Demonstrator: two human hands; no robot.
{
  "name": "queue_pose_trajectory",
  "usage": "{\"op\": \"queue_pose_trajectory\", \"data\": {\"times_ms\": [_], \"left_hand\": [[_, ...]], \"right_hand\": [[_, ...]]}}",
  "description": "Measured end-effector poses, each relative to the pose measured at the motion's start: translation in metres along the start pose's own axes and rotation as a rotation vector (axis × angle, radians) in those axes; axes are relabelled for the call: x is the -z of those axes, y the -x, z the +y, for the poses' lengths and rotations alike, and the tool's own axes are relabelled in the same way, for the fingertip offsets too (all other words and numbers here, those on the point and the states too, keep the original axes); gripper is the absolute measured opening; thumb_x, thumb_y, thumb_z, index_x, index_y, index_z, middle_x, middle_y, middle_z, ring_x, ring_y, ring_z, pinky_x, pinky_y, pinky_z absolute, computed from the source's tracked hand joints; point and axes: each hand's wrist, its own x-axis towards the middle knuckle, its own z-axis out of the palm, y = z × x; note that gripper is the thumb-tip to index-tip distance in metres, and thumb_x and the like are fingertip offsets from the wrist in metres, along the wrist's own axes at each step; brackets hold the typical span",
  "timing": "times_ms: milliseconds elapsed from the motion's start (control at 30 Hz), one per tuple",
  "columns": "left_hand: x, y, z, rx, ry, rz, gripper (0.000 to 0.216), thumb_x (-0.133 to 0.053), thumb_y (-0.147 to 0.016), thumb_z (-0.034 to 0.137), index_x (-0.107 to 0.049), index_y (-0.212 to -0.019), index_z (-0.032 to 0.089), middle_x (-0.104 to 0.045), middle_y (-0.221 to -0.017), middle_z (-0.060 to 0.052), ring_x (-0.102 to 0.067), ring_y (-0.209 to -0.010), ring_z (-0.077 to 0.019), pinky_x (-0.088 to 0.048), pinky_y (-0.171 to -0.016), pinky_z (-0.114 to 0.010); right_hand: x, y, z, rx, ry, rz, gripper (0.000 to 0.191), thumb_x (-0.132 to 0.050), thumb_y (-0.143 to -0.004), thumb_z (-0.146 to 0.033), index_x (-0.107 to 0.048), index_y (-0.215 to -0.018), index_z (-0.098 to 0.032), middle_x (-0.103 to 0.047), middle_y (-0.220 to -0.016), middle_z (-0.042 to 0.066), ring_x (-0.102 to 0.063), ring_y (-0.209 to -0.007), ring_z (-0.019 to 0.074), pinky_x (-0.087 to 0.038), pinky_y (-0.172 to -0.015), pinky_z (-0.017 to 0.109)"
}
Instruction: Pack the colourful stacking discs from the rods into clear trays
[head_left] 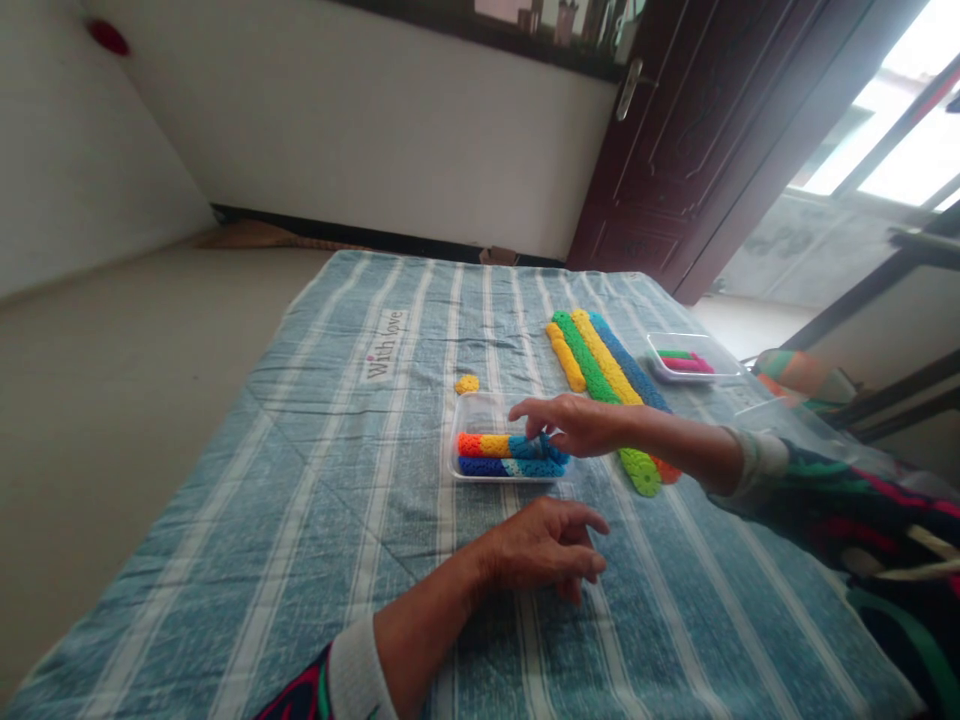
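Right hand (574,425) over right edge of clear tray (491,412), at 2 multicolored rows (493,450); can't tell if pinching.
Left hand (551,548) nearer, fingers loosely spread; tablecloth (300,530) open to left.

The right ends of the coloured rows (484,446) in the clear container (466,412) were partly covered by the right hand (577,424), and whether any piece was gripped by its fingers could not be told. Parts of the long textured strips (589,362) were hidden behind the right forearm (675,440). Contact between the left hand (541,545) and the striped cloth (322,450) could not be made out. The left sleeve (356,668) was cut off by the bottom edge, the right sleeve (832,525) by the right edge. The multicoloured object (806,377) at right was blurred, as was the red shape (109,37) at upper left. The door (697,100) was cropped by the top edge.
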Motion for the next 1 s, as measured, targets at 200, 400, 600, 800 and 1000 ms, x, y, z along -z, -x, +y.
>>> {"op": "queue_pose_trajectory", "data": {"times_ms": [200,400,600,800,1000], "left_hand": [[-0.001,0.001,0.002,-0.015,0.01,0.005,0.046,-0.067,-0.074,0.03,-0.056,-0.116,0.013,-0.063,-0.074,0.001,-0.055,-0.048,-0.0084,-0.043,-0.051,-0.023],[0.0,0.0,0.0,-0.017,0.011,0.014,0.044,-0.067,-0.074,0.029,-0.057,-0.115,0.014,-0.063,-0.073,0.001,-0.056,-0.048,-0.0087,-0.042,-0.051,-0.023],[-0.001,-0.001,-0.001,-0.015,0.026,0.012,0.042,-0.066,-0.074,0.028,-0.058,-0.113,0.014,-0.063,-0.072,0.001,-0.055,-0.047,-0.0089,-0.042,-0.05,-0.022],[0.0,0.0,0.001,-0.005,0.004,0.004,0.042,-0.066,-0.075,0.029,-0.057,-0.115,0.015,-0.064,-0.075,0.0,-0.056,-0.049,-0.0093,-0.043,-0.052,-0.023],[0.0,-0.001,-0.001,-0.014,0.014,0.008,0.043,-0.067,-0.075,0.029,-0.058,-0.114,0.015,-0.063,-0.074,0.0,-0.056,-0.05,-0.0095,-0.042,-0.051,-0.023]], "right_hand": [[-0.004,-0.001,0.003,0.012,-0.014,0.071,0.061,-0.046,-0.07,0.006,-0.046,-0.127,-0.016,-0.07,-0.101,0.006,-0.063,-0.086,0.0121,-0.048,-0.076,0.024],[-0.007,-0.002,0.006,0.014,-0.029,0.112,0.058,-0.045,-0.071,0.007,-0.048,-0.125,-0.015,-0.07,-0.097,0.005,-0.064,-0.084,0.0118,-0.05,-0.075,0.025],[-0.008,-0.005,0.004,-0.023,-0.041,0.107,0.059,-0.044,-0.073,0.007,-0.049,-0.128,-0.013,-0.069,-0.105,0.008,-0.066,-0.091,0.0128,-0.052,-0.078,0.025],[-0.005,-0.009,-0.003,-0.075,0.008,0.08,0.051,-0.045,-0.077,0.005,-0.057,-0.123,-0.014,-0.072,-0.1,0.006,-0.067,-0.085,0.0121,-0.051,-0.076,0.024],[-0.002,-0.01,-0.006,-0.09,0.016,0.055,0.049,-0.046,-0.076,0.005,-0.061,-0.119,-0.014,-0.073,-0.095,0.005,-0.066,-0.078,0.0106,-0.049,-0.072,0.021]]}}
